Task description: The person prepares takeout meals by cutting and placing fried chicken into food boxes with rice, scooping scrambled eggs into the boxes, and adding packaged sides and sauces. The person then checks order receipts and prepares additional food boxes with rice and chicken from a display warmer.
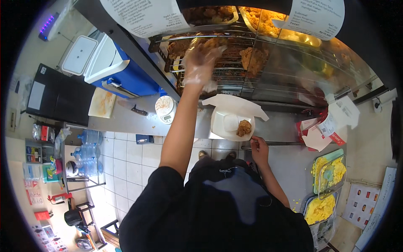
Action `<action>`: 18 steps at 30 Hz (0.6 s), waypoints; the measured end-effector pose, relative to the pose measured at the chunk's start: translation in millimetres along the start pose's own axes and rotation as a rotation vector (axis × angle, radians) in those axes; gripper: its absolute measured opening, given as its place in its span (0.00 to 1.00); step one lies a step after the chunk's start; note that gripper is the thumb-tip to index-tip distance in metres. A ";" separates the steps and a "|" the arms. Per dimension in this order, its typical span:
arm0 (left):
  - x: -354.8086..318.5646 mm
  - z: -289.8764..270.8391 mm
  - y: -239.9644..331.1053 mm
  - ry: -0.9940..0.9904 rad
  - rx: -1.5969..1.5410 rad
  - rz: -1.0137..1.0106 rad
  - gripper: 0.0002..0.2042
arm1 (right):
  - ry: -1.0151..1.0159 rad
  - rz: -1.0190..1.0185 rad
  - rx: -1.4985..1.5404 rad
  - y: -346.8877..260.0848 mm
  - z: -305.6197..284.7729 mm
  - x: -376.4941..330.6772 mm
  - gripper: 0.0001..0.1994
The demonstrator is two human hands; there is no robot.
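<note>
My left hand (199,67), in a clear plastic glove, reaches into a lit food warmer over its wire rack (231,63). Motion smears its fingers, so whether they hold anything is unclear. Pieces of fried chicken lie on the rack; one large fried chicken piece (254,59) is right of the hand. On the steel counter below, a white paper takeaway box (220,129) stands with its lid raised. Inside are a white wrapped bundle (230,122) and a small fried chicken piece (244,127). Bare and loosely curled, my right hand (260,150) is beside the box's near right corner, apparently empty.
Metal trays of fried food (262,21) fill the warmer's upper shelf. Paper slips (147,17) hang in front. A kitchen scale (166,109), a knife (139,111) and a cutting board (102,103) lie left. Red-white boxes (319,132) and tubs of yellow food (321,208) stand right.
</note>
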State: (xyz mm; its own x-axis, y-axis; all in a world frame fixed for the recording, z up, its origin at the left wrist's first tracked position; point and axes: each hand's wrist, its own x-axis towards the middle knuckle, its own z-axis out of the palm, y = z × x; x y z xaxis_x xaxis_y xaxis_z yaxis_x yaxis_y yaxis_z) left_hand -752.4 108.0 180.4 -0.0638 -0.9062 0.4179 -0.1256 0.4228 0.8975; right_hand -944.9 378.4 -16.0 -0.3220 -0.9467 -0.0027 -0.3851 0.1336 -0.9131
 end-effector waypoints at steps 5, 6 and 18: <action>-80.6 -27.3 48.7 0.185 -0.934 -0.387 0.22 | -0.023 0.042 -0.019 -3.8 -1.7 3.7 0.08; -99.1 -28.2 49.6 0.133 -1.052 -0.515 0.20 | -0.022 0.041 -0.023 -2.4 -3.1 6.3 0.08; -225.1 20.8 -86.6 -0.561 1.064 -0.108 0.29 | -0.043 0.047 -0.066 4.2 1.9 12.3 0.11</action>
State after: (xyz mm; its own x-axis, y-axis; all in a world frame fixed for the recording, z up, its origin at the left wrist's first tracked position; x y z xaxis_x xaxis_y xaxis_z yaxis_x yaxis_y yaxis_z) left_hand -747.7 275.5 5.6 -0.3906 -0.9205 -0.0083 -0.8924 0.3764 0.2489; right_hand -948.9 366.8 -20.7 -0.3041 -0.9505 -0.0640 -0.4273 0.1961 -0.8826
